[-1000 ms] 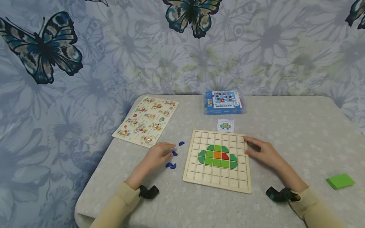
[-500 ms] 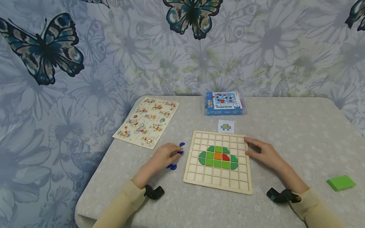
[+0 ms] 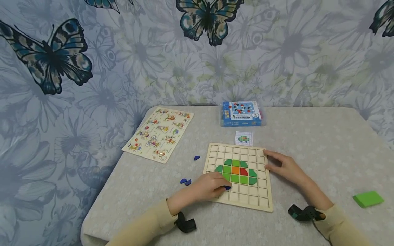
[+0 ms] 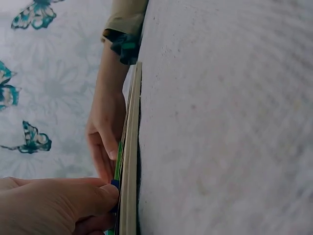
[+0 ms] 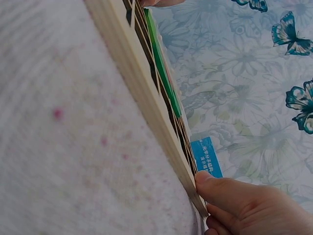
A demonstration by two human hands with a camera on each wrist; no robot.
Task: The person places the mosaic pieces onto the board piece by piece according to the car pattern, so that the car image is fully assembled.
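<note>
My left hand (image 3: 209, 187) is over the near-left part of the wooden grid board (image 3: 250, 198). Between thumb and fingers it pinches a blue half-round tile (image 3: 227, 187), just below the green tiles (image 3: 234, 178). These form a rounded shape with an orange square (image 3: 235, 170) and a red rounded tile (image 3: 243, 172). At the board's right edge, near the far corner, my right hand (image 3: 286, 168) rests with thumb and fingers spread against the wood. In the right wrist view its thumb (image 5: 208, 180) presses the frame.
Left of the board lie a single blue half-round tile (image 3: 197, 158) and two more blue tiles (image 3: 183, 181). Behind are a small pattern card (image 3: 244, 138) and a blue box (image 3: 241, 114). A picture board (image 3: 158, 135) lies at back left, a green block (image 3: 368, 199) at right.
My left hand has picked up one blue half-round tile from the cloth and carried it right, over the board. The right hand has stayed at the board's edge.
</note>
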